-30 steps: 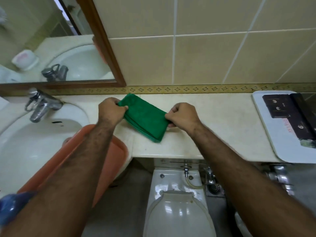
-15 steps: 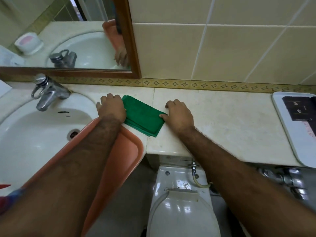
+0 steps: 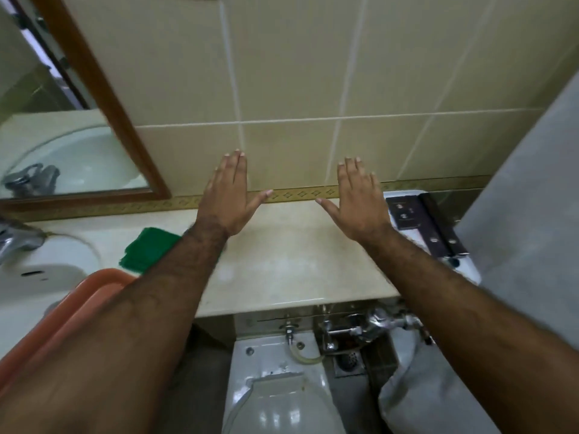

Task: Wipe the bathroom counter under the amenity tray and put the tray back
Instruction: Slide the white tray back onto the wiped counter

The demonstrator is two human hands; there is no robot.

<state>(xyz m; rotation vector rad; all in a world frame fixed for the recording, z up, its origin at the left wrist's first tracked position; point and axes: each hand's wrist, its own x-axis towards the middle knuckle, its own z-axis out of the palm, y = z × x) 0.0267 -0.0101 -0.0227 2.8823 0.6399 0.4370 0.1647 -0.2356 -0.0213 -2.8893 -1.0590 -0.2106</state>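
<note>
From the head camera, both hands are raised above the pale beige stone desk (image 3: 291, 261), palms facing away and fingers spread flat. The left hand (image 3: 230, 195) is fully open and holds nothing; its thumb points inward toward the other hand. The right hand (image 3: 360, 203) is equally open and empty, its thumb pointing back toward the left. The two hands are apart, with a bare stretch of desk below and between them, in front of the patterned gold border strip (image 3: 300, 193) at the foot of the cream wall tiles (image 3: 291, 73).

The folded green cloth (image 3: 147, 250) lies on the desk to the left, just beside the white sink basin (image 3: 40, 277), partly covered by the left forearm. A salmon-coloured plastic tray (image 3: 78, 296) sits tilted over the near edge of the basin, under the left arm. The white rectangular amenity tray (image 3: 466, 267) rests at the right end of the desk, carrying dark flat packets (image 3: 405, 211), next to a grey wall. A chrome tap (image 3: 15, 242) shows at the left edge, below the wood-framed mirror (image 3: 69, 145). Beneath the desk are a white toilet (image 3: 279, 386) and chrome pipe fittings (image 3: 360, 327).
</note>
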